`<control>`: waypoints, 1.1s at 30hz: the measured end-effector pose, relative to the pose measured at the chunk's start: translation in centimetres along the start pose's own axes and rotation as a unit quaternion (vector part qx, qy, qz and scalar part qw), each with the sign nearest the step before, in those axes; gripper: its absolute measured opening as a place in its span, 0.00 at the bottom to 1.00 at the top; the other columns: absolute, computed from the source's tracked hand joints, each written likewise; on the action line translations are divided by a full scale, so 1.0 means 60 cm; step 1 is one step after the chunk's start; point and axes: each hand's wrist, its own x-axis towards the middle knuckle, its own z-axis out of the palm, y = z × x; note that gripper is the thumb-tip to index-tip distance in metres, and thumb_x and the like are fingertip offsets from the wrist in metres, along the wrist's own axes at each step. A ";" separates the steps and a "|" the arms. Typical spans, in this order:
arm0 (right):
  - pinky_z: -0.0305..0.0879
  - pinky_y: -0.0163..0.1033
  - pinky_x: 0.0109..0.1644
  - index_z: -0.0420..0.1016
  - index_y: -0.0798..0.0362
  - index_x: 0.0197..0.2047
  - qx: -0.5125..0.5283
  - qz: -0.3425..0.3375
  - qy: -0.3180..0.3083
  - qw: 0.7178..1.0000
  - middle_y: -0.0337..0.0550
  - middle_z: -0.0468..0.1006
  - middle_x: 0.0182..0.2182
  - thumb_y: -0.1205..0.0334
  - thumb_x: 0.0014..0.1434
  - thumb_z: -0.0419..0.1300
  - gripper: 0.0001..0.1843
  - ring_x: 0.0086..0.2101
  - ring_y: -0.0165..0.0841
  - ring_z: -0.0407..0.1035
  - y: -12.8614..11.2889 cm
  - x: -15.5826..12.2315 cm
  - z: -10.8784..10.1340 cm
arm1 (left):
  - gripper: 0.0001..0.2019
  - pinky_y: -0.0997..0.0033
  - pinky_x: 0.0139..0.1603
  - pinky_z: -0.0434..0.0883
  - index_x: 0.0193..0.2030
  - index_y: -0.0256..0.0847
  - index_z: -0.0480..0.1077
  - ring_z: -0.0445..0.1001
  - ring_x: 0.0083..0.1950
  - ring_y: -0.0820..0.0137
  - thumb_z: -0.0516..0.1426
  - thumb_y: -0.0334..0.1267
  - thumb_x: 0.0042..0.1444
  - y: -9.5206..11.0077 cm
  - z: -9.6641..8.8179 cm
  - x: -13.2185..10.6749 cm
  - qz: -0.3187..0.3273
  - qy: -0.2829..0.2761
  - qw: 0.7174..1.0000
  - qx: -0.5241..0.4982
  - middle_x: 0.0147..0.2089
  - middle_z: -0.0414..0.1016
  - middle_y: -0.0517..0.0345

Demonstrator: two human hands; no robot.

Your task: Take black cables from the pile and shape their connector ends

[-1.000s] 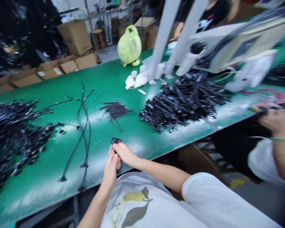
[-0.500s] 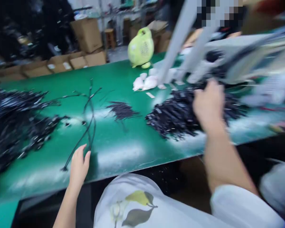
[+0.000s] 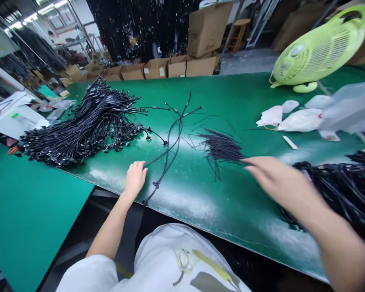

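Note:
In the head view, my left hand (image 3: pixel 135 178) is closed at the near table edge, with one end of a black cable (image 3: pixel 155 159) running out from its fingers. A few more black cables (image 3: pixel 172 160) lie crossed just to its right. My right hand (image 3: pixel 270 172) reaches in from the right, thumb and forefinger pinched together at the right end of a small pile of thin black ties (image 3: pixel 222 146). The fingertips are slightly blurred, and a tie's end shows between them.
A large heap of black cables (image 3: pixel 94 121) covers the left part of the green table (image 3: pixel 182 215). Another black cable heap (image 3: pixel 337 194) is at right. Behind stand a light-green fan (image 3: pixel 318 50), white packets (image 3: pixel 301 120) and a clear plastic bag (image 3: pixel 353 107). Cardboard boxes (image 3: pixel 156 68) line the far edge.
The view has swung left. My right hand has left the right-hand cable heap and come to the thin ties. My left hand has closed on a cable.

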 end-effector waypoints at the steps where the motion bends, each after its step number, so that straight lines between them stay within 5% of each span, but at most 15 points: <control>1: 0.68 0.52 0.49 0.78 0.43 0.47 0.006 -0.033 -0.072 0.997 0.52 0.78 0.45 0.52 0.65 0.49 0.17 0.45 0.45 0.73 -0.022 0.017 0.037 | 0.14 0.58 0.55 0.63 0.53 0.40 0.66 0.66 0.53 0.57 0.51 0.41 0.64 0.015 0.005 0.008 0.002 -0.008 0.999 -0.037 0.52 0.70 0.45; 4: 0.69 0.46 0.44 0.77 0.52 0.47 -0.017 -0.118 -0.230 0.966 0.51 0.77 0.42 0.60 0.66 0.49 0.16 0.42 0.42 0.73 -0.095 0.080 0.148 | 0.09 0.61 0.55 0.62 0.42 0.41 0.70 0.68 0.50 0.60 0.59 0.40 0.56 0.058 0.027 0.042 -0.021 -0.068 0.984 -0.161 0.45 0.73 0.49; 7: 0.66 0.41 0.45 0.70 0.54 0.56 -0.051 -0.180 -0.218 0.958 0.53 0.72 0.51 0.67 0.66 0.49 0.18 0.46 0.39 0.70 -0.158 0.135 0.222 | 0.04 0.66 0.46 0.66 0.31 0.41 0.67 0.70 0.39 0.66 0.58 0.36 0.54 0.084 0.032 0.066 -0.032 -0.097 0.967 -0.233 0.34 0.73 0.56; 10: 0.63 0.42 0.47 0.68 0.57 0.56 -0.079 -0.256 -0.212 0.940 0.58 0.67 0.55 0.69 0.66 0.49 0.17 0.49 0.39 0.65 -0.188 0.177 0.257 | 0.08 0.69 0.36 0.66 0.30 0.41 0.64 0.68 0.30 0.69 0.52 0.40 0.58 0.092 0.013 0.065 -0.008 -0.107 0.951 -0.290 0.26 0.70 0.60; 13: 0.61 0.39 0.43 0.73 0.55 0.44 -0.123 -0.217 -0.215 0.944 0.49 0.73 0.44 0.64 0.67 0.51 0.10 0.45 0.37 0.65 -0.180 0.231 0.267 | 0.15 0.72 0.30 0.63 0.37 0.39 0.67 0.63 0.25 0.71 0.51 0.50 0.58 0.078 -0.010 0.056 0.001 -0.117 0.904 -0.411 0.20 0.63 0.65; 16: 0.59 0.36 0.42 0.71 0.55 0.47 -0.151 -0.149 -0.163 0.964 0.46 0.73 0.45 0.64 0.70 0.48 0.12 0.44 0.35 0.64 -0.152 0.297 0.241 | 0.25 0.73 0.29 0.61 0.47 0.40 0.71 0.62 0.26 0.72 0.60 0.57 0.49 0.054 -0.027 0.041 -0.054 -0.154 0.864 -0.477 0.23 0.63 0.66; 19: 0.55 0.37 0.48 0.67 0.57 0.51 -0.160 -0.097 -0.080 0.979 0.49 0.69 0.50 0.62 0.73 0.41 0.17 0.47 0.34 0.61 -0.123 0.361 0.177 | 0.25 0.74 0.28 0.61 0.41 0.40 0.75 0.61 0.27 0.72 0.63 0.58 0.45 0.028 -0.043 0.017 -0.096 -0.146 0.853 -0.492 0.26 0.64 0.64; 21: 0.53 0.38 0.50 0.67 0.59 0.48 -0.166 -0.069 -0.010 0.984 0.51 0.69 0.49 0.59 0.73 0.38 0.20 0.47 0.35 0.60 -0.097 0.393 0.122 | 0.22 0.76 0.25 0.59 0.38 0.40 0.74 0.58 0.25 0.74 0.64 0.56 0.45 0.006 -0.057 0.004 -0.119 -0.119 0.819 -0.548 0.23 0.59 0.65; 25: 0.52 0.38 0.48 0.68 0.59 0.47 -0.236 -0.025 0.066 0.969 0.50 0.71 0.46 0.58 0.72 0.43 0.17 0.45 0.36 0.62 -0.035 0.404 0.015 | 0.17 0.80 0.18 0.56 0.26 0.40 0.66 0.49 0.20 0.78 0.66 0.48 0.46 -0.048 -0.092 0.005 -0.181 -0.044 0.655 -0.732 0.20 0.50 0.68; 27: 0.52 0.39 0.45 0.68 0.60 0.50 -0.286 -0.004 0.016 0.958 0.51 0.73 0.45 0.59 0.72 0.44 0.16 0.44 0.37 0.65 -0.023 0.374 -0.017 | 0.17 0.84 0.16 0.57 0.25 0.39 0.61 0.48 0.19 0.80 0.65 0.44 0.49 -0.061 -0.111 0.010 -0.199 0.010 0.564 -0.802 0.19 0.49 0.69; 29: 0.52 0.39 0.41 0.68 0.62 0.51 -0.306 0.009 -0.047 0.951 0.54 0.75 0.42 0.61 0.72 0.44 0.16 0.42 0.38 0.67 -0.036 0.326 -0.020 | 0.12 0.88 0.18 0.59 0.28 0.39 0.62 0.52 0.19 0.82 0.62 0.38 0.54 -0.051 -0.128 0.006 -0.202 0.021 0.513 -0.834 0.20 0.53 0.70; 31: 0.51 0.38 0.36 0.67 0.64 0.53 -0.308 0.022 -0.092 0.947 0.57 0.75 0.40 0.65 0.71 0.43 0.16 0.38 0.38 0.69 -0.067 0.268 0.001 | 0.07 0.90 0.18 0.56 0.33 0.38 0.66 0.57 0.19 0.83 0.60 0.37 0.57 -0.022 -0.135 0.001 -0.197 -0.008 0.519 -0.832 0.21 0.55 0.70; 33: 0.49 0.37 0.33 0.67 0.66 0.52 -0.338 0.029 -0.168 0.925 0.59 0.75 0.39 0.63 0.70 0.46 0.16 0.34 0.38 0.70 -0.103 0.209 0.033 | 0.07 0.87 0.20 0.60 0.36 0.38 0.69 0.64 0.22 0.82 0.58 0.41 0.59 0.006 -0.123 0.007 -0.196 -0.023 0.590 -0.783 0.23 0.61 0.67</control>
